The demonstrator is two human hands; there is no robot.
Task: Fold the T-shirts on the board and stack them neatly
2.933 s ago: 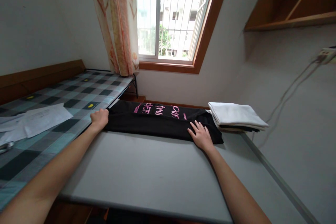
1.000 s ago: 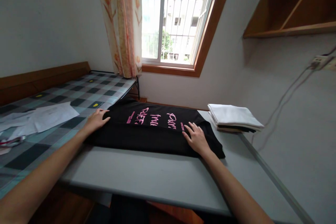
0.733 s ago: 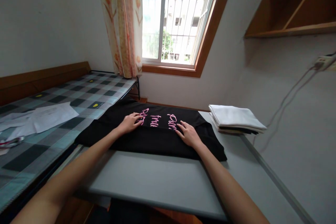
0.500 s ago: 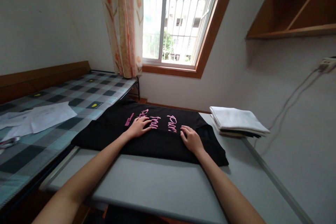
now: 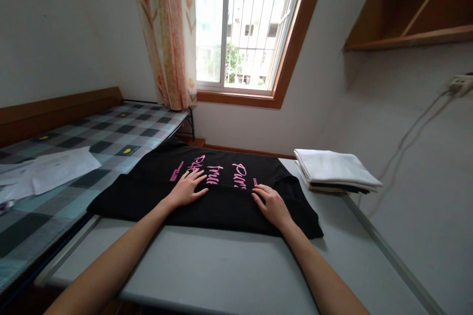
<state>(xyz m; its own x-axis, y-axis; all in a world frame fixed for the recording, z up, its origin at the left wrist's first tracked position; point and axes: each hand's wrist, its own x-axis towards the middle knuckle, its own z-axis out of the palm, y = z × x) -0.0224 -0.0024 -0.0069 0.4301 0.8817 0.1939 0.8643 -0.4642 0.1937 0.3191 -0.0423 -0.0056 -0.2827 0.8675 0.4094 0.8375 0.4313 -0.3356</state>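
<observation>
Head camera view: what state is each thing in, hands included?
Black garment: partly folded, near strip turned over, cutting into the pink print.
Left hand: open, fingers spread on the garment.
Right hand: open, fingers slightly bent, on the garment.
Cloth stack: folded, white on top.
Papers: loose, overlapping.
Curtain: gathered aside.
Window: uncovered; open or shut unclear.

To the left, we identify a checked mattress [image 5: 142,130] bearing loose paper sheets [image 5: 62,172]. A flower-patterned curtain [image 5: 170,34] hangs at the left side of the window [image 5: 223,29] — bars [image 5: 260,5] stand outside it. On the right wall [image 5: 424,182], we note a wooden shelf [image 5: 410,34] above a socket [image 5: 460,87] with cable [image 5: 417,120] attached.
</observation>
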